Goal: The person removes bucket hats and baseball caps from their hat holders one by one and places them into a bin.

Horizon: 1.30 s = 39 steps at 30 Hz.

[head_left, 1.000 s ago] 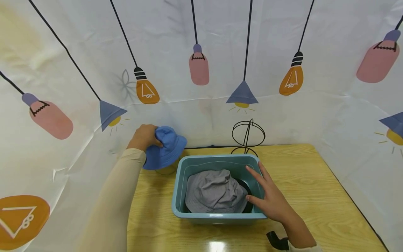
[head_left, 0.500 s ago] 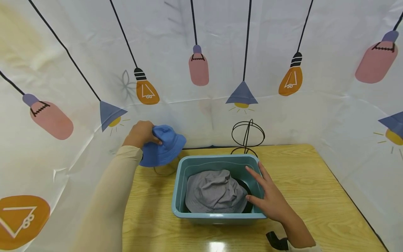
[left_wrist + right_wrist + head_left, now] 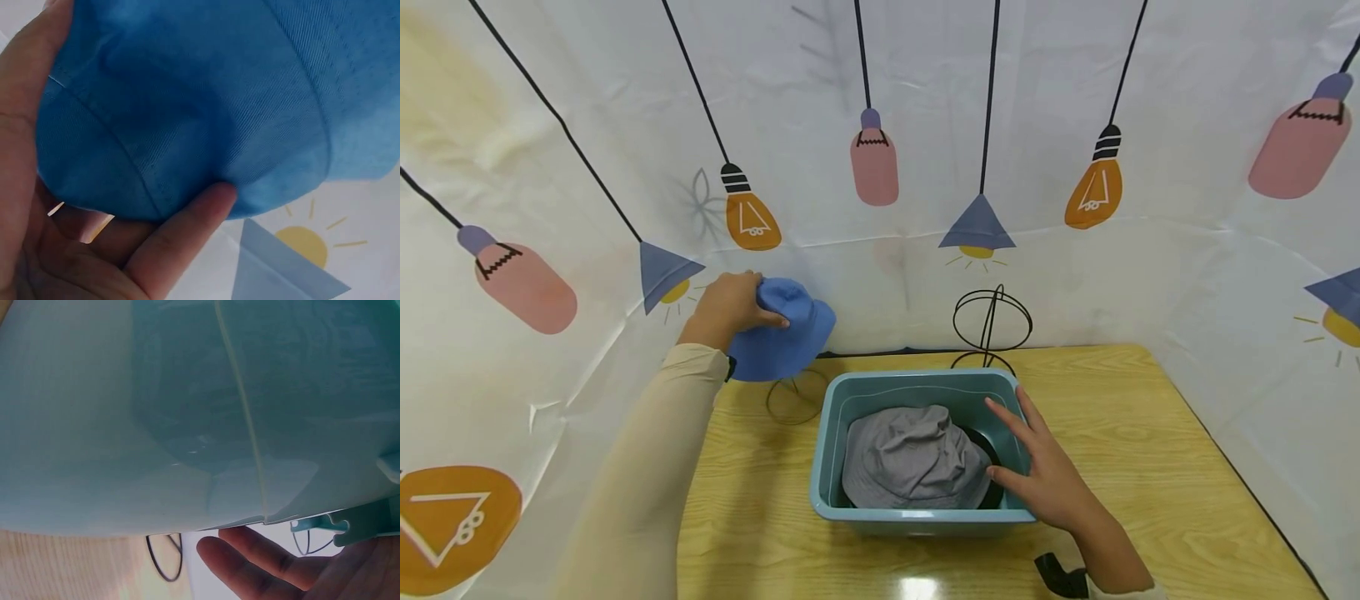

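Note:
At the back left, my left hand [image 3: 726,308] grips a blue bucket hat [image 3: 801,329] by its crown, with the brim hanging toward the right. In the left wrist view, fingertips press into the cloth of the hat [image 3: 206,106] from below and the thumb side lies along its left. My right hand [image 3: 1048,479] rests on the right rim of a blue-green plastic basin [image 3: 925,514], its fingers spread and fairly straight. Inside the basin lies a grey bucket hat [image 3: 910,458], with something black [image 3: 992,497] partly hidden under it.
A black wire stand [image 3: 989,325] with round rings rises behind the basin. Beneath the blue hat, a wire ring [image 3: 790,423] shows on the wooden table [image 3: 1150,467]. A white sheet [image 3: 917,292] printed with lamps hangs close behind and at both sides.
My left hand has moved up and slightly left with the blue hat, and more of the wire ring below it shows. My right hand and the basin have stayed in place.

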### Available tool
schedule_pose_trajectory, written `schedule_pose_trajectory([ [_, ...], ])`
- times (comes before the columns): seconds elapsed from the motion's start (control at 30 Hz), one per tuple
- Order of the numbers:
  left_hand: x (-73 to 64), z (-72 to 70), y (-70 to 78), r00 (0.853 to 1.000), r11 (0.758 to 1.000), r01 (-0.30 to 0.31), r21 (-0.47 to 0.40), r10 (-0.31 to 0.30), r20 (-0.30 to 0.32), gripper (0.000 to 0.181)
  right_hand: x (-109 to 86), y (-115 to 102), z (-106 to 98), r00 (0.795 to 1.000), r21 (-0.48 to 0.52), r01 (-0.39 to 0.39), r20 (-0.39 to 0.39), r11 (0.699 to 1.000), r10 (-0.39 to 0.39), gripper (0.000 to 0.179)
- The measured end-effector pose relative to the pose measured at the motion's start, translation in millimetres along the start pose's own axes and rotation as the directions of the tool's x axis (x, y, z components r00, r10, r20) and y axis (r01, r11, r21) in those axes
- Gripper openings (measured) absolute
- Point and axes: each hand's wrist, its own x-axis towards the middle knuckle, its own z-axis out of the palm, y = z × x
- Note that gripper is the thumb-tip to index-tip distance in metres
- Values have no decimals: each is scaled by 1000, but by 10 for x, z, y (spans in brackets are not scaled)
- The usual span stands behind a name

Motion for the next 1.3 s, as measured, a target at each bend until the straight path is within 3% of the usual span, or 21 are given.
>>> schedule_pose_trajectory([
  [0.17,-27,-82,28,997,1000,-7,-21,6,-71,106,-8,0,-3,1000,4,3,0,1000,-3,89],
  [0.33,-91,-162,85,993,998,-27,-51,21,-118,92,-11,9,-6,1000,8,3,1,1000,-3,89],
  [0.57,-174,-222,242,980,991,-101,-84,85,-180,79,-16,12,5,1000,-3,-7,-3,1000,7,89],
  [0.93,-390,-218,539,970,984,-171,-42,161,-181,93,-32,-17,8,1000,8,-7,-2,1000,7,88],
  [1.1,-483,-227,650,958,977,-206,-50,191,-212,98,-31,-20,10,1000,5,-1,-5,1000,1,87],
  [1.3,-595,-213,769,930,954,-288,-78,260,-259,95,-32,-15,15,1000,12,3,-9,1000,-3,88],
])
